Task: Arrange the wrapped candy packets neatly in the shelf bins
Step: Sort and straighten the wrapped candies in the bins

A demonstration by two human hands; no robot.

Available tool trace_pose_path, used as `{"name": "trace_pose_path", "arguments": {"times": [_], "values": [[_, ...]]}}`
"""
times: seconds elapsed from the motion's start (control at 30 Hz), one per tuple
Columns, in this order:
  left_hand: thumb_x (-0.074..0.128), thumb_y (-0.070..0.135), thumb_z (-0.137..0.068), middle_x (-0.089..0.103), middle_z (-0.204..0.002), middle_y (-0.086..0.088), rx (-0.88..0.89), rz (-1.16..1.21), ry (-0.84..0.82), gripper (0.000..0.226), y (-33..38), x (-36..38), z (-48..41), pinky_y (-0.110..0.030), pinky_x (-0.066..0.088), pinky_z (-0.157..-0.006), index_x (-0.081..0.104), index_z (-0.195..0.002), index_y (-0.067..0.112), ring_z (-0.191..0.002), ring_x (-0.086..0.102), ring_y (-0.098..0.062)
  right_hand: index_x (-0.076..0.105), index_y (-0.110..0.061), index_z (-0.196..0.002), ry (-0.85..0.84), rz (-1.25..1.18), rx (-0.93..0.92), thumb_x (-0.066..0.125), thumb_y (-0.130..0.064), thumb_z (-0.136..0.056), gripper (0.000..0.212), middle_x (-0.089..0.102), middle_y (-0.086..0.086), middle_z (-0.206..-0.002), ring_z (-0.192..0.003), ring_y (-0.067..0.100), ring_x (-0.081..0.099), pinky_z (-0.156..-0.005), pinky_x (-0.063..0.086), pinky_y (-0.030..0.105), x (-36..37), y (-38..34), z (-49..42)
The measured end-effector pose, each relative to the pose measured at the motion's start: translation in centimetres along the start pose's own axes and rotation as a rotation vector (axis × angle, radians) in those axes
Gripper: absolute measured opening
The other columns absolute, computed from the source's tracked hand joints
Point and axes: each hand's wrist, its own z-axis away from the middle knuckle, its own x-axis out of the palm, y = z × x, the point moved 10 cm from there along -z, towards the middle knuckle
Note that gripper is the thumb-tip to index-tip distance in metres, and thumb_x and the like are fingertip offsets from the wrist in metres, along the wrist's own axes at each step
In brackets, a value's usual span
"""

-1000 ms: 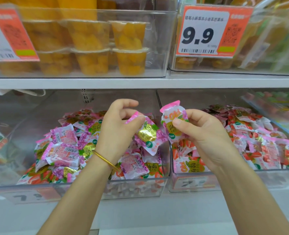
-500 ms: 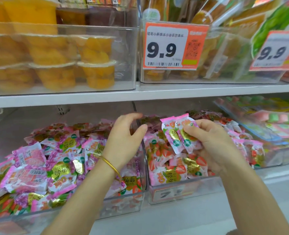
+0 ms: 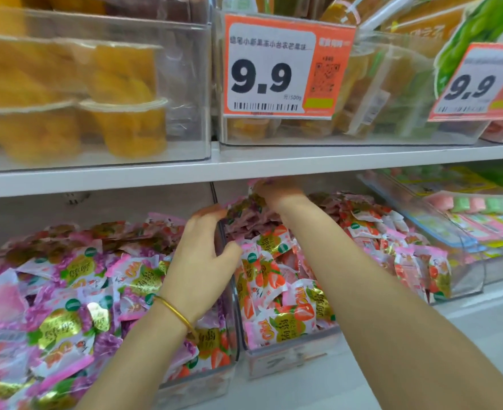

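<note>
The left hand is hovering over the clear wall that is dividing the left bin from the right bin. Its back is facing the camera, its fingers are curving loosely forward and its thumb is spreading out to the right. The wall's top edge is passing through the gap between thumb and fingers. No packet is sitting in this hand; whether it is touching the wall cannot be told. A gold bangle is circling its wrist.

The right arm is lying stretched out well beyond the left hand. The right hand is sitting at the back of the right bin, just under the white shelf board. That hand is blurring badly. Something pink is showing at its fingertips, but whether the fingers are gripping it cannot be told.

Purple-and-pink candy packets are heaping up loosely in the left bin, to the left of and beneath the left hand. Red-and-white strawberry packets are filling the right bin, between the two forearms and beneath the right one. Darker purple packets are lying at the back, just below the right hand.

Above both hands, on the upper shelf, a price tag is reading 9.9, and orange jelly cups are standing to its left.
</note>
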Motion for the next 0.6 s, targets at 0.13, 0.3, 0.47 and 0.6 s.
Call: {"name": "trace_pose_path", "arguments": {"times": [0.13,0.3,0.47,0.6], "values": [[0.051,0.016,-0.086,0.036,-0.136,0.002,0.003,0.013,-0.001,0.052,-0.1,0.0,0.1,-0.024,0.028,-0.11,0.04,-0.136,0.018,-0.128,0.035,-0.007,0.054,0.001,-0.103,0.084,0.19,0.002,0.032,-0.02,-0.101,0.03,0.055,0.017,-0.099,-0.101,0.03,0.055,-0.093,0.045,0.036,-1.4,0.8,-1.3],[0.052,0.018,-0.086,0.036,-0.133,0.004,-0.016,0.02,0.003,0.051,-0.2,0.1,0.0,-0.032,0.033,-0.109,0.04,-0.136,0.019,-0.123,0.044,-0.014,0.059,0.002,-0.102,0.06,0.299,-0.03,0.039,-0.021,-0.099,0.031,0.062,0.018,-0.098,-0.103,0.031,0.059,-0.092,0.047,0.037,-0.9,1.0,-1.7],[0.05,0.025,-0.091,0.037,-0.132,0.004,0.026,0.015,0.011,0.047,-0.1,-0.1,0.0,-0.025,0.031,-0.107,0.04,-0.136,0.017,-0.123,0.039,-0.006,0.048,-0.007,-0.135,0.022,0.603,-0.205,0.039,-0.002,-0.097,0.04,0.045,0.012,-0.142,-0.127,0.029,0.045,-0.101,0.039,0.031,-0.3,-0.5,-0.4],[0.041,0.025,-0.096,0.043,-0.132,0.003,0.07,0.018,0.012,0.038,0.1,-0.4,0.1,-0.003,0.019,-0.091,0.046,-0.133,0.015,-0.111,0.029,0.007,0.053,-0.01,-0.133,-0.189,0.698,-0.297,0.034,0.0,-0.098,0.041,0.047,0.009,-0.142,-0.127,0.027,0.046,-0.103,0.038,0.029,1.5,-0.5,1.3]]}}
